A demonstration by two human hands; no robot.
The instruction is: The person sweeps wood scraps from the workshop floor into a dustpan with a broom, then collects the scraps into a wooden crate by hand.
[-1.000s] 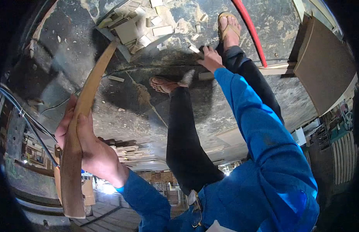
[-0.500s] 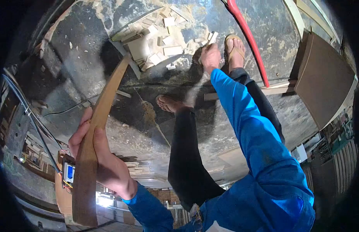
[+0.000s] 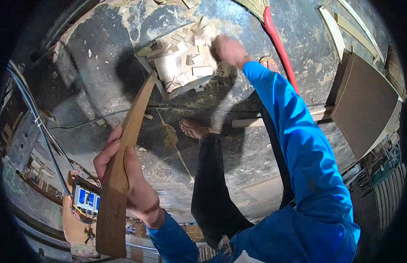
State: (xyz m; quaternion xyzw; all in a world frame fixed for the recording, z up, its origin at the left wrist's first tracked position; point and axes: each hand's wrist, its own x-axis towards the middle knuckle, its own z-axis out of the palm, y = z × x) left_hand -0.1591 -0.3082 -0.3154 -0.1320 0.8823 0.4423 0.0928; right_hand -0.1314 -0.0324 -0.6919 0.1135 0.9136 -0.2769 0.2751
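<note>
My left hand [image 3: 133, 175] is wrapped round a long, curved wooden handle [image 3: 120, 175]. The handle's narrow far end meets the edge of a dustpan [image 3: 158, 84] that lies on the floor. Pale wood offcuts [image 3: 202, 71] and sawdust are heaped in the dustpan. At the heap's right edge is my right hand [image 3: 230, 50], smeared by motion, its fingers toward the scraps. Blurred pale pieces [image 3: 205, 29] show just beyond those fingers; I cannot tell whether the hand holds any of them.
A broom with a red handle [image 3: 280, 48] lies right of my right hand. My sandalled foot [image 3: 269, 64] and bare-looking other foot [image 3: 192, 129] stand near the dustpan. Curved brown boards [image 3: 365, 103] lean at the right. A cable [image 3: 85, 125] crosses the floor; a box with blue switches [image 3: 86, 199] sits lower left.
My right hand has moved left from the floor scraps beside my foot to the dustpan's edge. The small piece at its fingertips no longer shows there. My left hand keeps its hold.
</note>
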